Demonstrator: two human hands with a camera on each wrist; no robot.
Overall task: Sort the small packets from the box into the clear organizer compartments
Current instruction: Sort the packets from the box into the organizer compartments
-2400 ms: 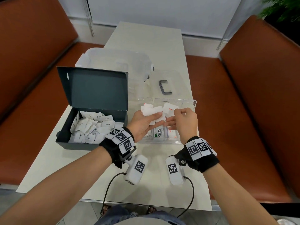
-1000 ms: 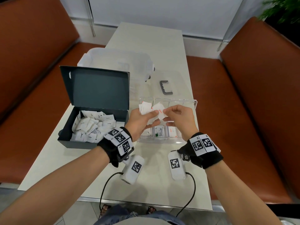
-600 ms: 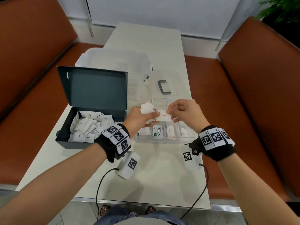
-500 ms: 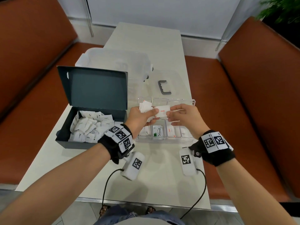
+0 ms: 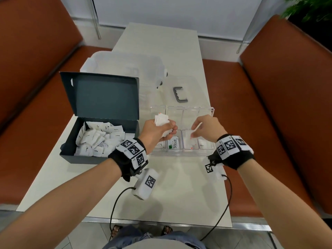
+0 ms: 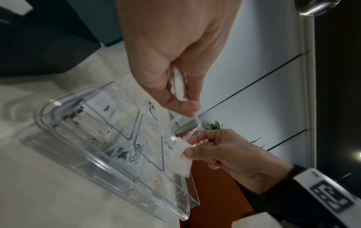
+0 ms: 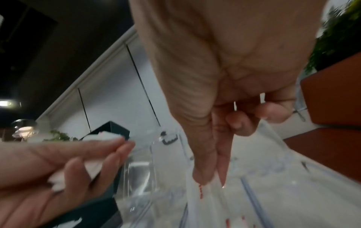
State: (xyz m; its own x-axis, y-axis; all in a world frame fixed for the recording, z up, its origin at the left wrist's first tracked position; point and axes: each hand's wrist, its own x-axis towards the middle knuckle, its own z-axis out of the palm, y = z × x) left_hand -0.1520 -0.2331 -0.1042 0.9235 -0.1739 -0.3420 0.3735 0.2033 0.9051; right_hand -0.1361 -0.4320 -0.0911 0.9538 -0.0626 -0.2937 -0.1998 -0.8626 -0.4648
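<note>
White paper packet (image 5: 193, 133), with small red print at one edge, hangs from the right hand (image 5: 206, 129), pinched between thumb and forefinger over the near row of the organizer (image 5: 212, 112), at its third compartment from the left. The other fingers (image 7: 237, 123) of that hand curl toward the palm, and the wrist is bent so the hand points down and leftward.

Just left of it, the left hand (image 5: 156, 131) is raised above the organizer's left end, its fingers (image 7: 109, 148) curled round a bunch of packets (image 5: 161, 120) that sticks out above the fist. The two hands are near each other but apart.

Clear plastic, the organizer sits on the counter (image 5: 170, 191) with two rows of four compartments. In the near row a Stevia packet (image 5: 173, 144) lies second from the left, a Pepper packet (image 6: 109, 110) leftmost, and more white packets lie in the two on the right.

To the left stands the dark box (image 5: 71, 155), lid upright, holding a heap of white packets. Farther off are a clear tub (image 5: 124, 63) and a grey handle (image 5: 179, 95).
</note>
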